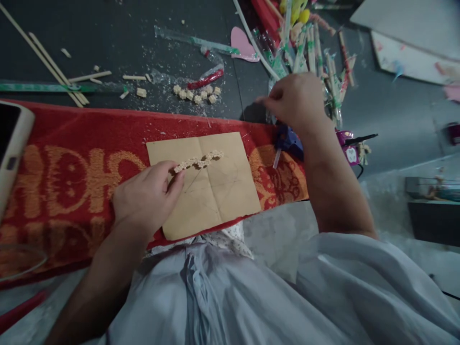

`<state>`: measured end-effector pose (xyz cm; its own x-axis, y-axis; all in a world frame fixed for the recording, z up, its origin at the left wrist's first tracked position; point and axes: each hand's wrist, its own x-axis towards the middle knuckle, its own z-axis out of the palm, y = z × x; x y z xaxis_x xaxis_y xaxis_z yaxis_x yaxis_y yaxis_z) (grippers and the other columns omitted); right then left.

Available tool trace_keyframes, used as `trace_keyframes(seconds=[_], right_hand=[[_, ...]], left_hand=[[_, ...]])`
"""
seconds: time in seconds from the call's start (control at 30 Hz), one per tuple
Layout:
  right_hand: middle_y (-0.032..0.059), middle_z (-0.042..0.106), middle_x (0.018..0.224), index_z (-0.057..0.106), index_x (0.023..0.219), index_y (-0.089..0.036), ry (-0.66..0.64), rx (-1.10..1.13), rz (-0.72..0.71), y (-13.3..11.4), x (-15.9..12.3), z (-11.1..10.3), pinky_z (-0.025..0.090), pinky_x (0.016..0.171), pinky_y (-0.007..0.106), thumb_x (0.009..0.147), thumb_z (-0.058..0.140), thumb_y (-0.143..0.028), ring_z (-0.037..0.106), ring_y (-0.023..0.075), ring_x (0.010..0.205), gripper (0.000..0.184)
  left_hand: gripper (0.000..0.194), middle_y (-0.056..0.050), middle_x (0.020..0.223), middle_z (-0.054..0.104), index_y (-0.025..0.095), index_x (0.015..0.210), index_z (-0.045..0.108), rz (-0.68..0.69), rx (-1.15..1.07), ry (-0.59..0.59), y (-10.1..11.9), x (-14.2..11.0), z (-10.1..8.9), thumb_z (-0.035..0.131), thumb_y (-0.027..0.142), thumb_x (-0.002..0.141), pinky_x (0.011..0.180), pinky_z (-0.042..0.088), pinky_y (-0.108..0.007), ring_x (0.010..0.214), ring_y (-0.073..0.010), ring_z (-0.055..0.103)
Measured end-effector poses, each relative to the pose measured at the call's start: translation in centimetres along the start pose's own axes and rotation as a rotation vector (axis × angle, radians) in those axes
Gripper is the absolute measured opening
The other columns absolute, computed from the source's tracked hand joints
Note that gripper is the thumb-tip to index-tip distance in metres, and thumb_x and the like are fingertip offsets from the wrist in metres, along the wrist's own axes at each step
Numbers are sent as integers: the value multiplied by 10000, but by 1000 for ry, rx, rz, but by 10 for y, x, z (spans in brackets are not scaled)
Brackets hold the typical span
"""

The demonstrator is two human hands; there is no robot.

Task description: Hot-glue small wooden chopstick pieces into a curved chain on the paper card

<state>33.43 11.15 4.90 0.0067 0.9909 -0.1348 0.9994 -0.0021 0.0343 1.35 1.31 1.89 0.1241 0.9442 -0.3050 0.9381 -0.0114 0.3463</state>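
Note:
My left hand (145, 199) rests on a creased brown paper sheet (215, 196) and pinches the near end of a row of small pale wooden pieces joined in a line (201, 160). The paper lies on a red and orange towel (72, 182). My right hand (294, 100) is up at the far right, fingers pinched together near a heap of wrapped sticks (316, 48); what it holds, if anything, is too small to see. A blue glue gun (289, 141) lies just below that hand.
Loose small wooden pieces (197, 93) and crumbs lie on the dark table beyond the towel. Long wooden sticks (46, 62), a pink heart cutout (242, 45), a red-capped tube (206, 79) and a phone (12, 139) at the left edge are also there.

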Motion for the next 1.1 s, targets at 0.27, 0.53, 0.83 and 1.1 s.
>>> trace_keyframes(seconds=[0.27, 0.53, 0.83, 1.1], right_hand=[[66, 774, 904, 792, 995, -254, 176, 317, -468, -7, -24, 33, 516, 739, 346, 914, 734, -229, 657, 201, 796, 103], [54, 719, 934, 782, 1080, -167, 67, 554, -658, -55, -58, 29, 469, 763, 299, 919, 720, -268, 607, 159, 820, 200], [44, 686, 862, 761, 932, -178, 136, 624, -576, -62, -64, 51, 473, 761, 308, 885, 689, -232, 577, 170, 790, 102], [55, 710, 877, 753, 943, -195, 195, 665, -643, -56, -70, 54, 508, 765, 315, 947, 678, -279, 620, 189, 826, 113]], left_hand=[[446, -50, 737, 636, 227, 1189, 760, 17, -50, 62, -3, 1, 3, 489, 473, 934, 662, 351, -362, 718, -245, 603], [387, -40, 745, 629, 249, 1151, 753, 19, -67, 81, -1, 0, 1, 503, 455, 942, 680, 363, -354, 729, -233, 608], [403, -45, 735, 666, 255, 1199, 778, 73, -65, 137, -6, 0, 6, 525, 448, 951, 679, 379, -361, 737, -246, 640], [464, -36, 713, 673, 261, 1257, 762, 111, -104, 114, -21, 3, 15, 500, 537, 992, 632, 377, -357, 735, -238, 672]])
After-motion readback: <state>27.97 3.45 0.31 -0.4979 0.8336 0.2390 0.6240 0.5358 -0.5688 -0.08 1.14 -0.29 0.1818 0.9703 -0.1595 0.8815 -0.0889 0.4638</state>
